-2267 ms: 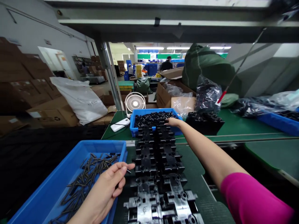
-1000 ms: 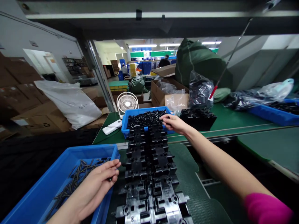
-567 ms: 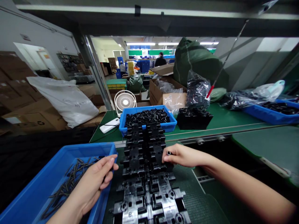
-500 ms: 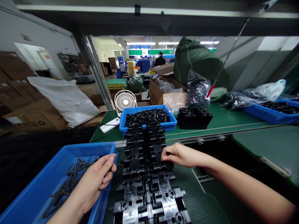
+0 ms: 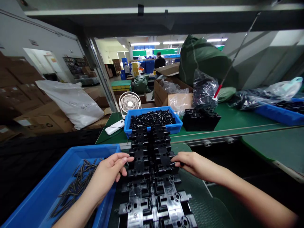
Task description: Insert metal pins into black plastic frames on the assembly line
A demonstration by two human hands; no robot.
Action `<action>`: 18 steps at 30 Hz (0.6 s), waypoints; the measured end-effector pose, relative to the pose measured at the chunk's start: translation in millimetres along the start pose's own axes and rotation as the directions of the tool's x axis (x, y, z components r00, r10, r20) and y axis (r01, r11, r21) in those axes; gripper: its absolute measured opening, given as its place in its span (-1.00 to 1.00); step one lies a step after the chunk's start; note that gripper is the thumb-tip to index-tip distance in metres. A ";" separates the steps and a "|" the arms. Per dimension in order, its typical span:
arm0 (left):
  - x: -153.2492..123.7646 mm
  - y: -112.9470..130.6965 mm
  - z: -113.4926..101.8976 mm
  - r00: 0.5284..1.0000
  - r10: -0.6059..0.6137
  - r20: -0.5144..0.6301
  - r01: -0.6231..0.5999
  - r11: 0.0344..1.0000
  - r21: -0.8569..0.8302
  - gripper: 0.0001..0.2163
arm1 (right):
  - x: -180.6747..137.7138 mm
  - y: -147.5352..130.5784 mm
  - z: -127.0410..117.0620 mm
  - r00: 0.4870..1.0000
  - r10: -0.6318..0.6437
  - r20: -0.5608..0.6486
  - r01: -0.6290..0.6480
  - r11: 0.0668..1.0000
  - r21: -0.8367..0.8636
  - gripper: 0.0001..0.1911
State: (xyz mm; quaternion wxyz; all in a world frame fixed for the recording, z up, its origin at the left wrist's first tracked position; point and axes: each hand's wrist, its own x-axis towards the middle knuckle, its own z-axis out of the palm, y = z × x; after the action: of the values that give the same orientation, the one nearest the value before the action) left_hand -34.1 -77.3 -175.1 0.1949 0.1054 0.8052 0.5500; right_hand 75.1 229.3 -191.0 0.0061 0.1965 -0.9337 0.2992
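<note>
Two rows of black plastic molded parts (image 5: 163, 186) run away from me down the middle. At their left edge, my left hand (image 5: 114, 166) has thumb and forefinger pinched together, with a thin pin (image 5: 127, 163) showing at the fingertips. Across from it, my right hand (image 5: 191, 161) is closed at the right edge of the row. A slim, light pin (image 5: 173, 163) pokes from its fingertips toward a molded part, and something dark shows under the fingers. Beneath my left forearm, a blue bin (image 5: 63, 160) holds many dark, thin rods (image 5: 77, 180).
Behind the rows stands a blue tray (image 5: 174, 128) of small black pieces, with a white fan (image 5: 129, 102) and white device (image 5: 114, 127) nearby. A stack of black parts (image 5: 201, 120) sits right of it. Boxes, bags and people are farther back.
My left hand has moved right, to the edge of the molded parts. The right hand has drawn slightly back to the right, and a light pin now shows at its fingertips. The view has shifted slightly.
</note>
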 end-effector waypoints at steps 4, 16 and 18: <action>13.2 3.0 5.9 0.977 0.209 -0.042 -0.180 0.912 0.369 -0.77 | -6.7 0.3 4.7 0.999 0.047 -0.012 -0.047 0.998 -0.051 -0.73; 20.8 -15.6 5.3 0.940 0.335 -0.059 -0.262 0.823 0.504 -0.75 | -6.2 -2.2 6.8 0.959 0.219 -0.180 -0.171 0.953 0.251 -0.72; 17.6 -15.5 5.6 0.880 0.475 0.002 -0.378 0.697 0.609 -0.77 | -5.4 -1.6 9.6 0.959 0.215 -0.183 -0.164 0.952 0.259 -0.72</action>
State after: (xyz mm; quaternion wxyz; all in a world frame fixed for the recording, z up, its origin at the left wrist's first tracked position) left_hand -46.9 -71.5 -194.7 -0.0445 0.3019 0.9013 0.3073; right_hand 81.8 224.7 -198.7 0.0513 0.0724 -0.8990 0.4288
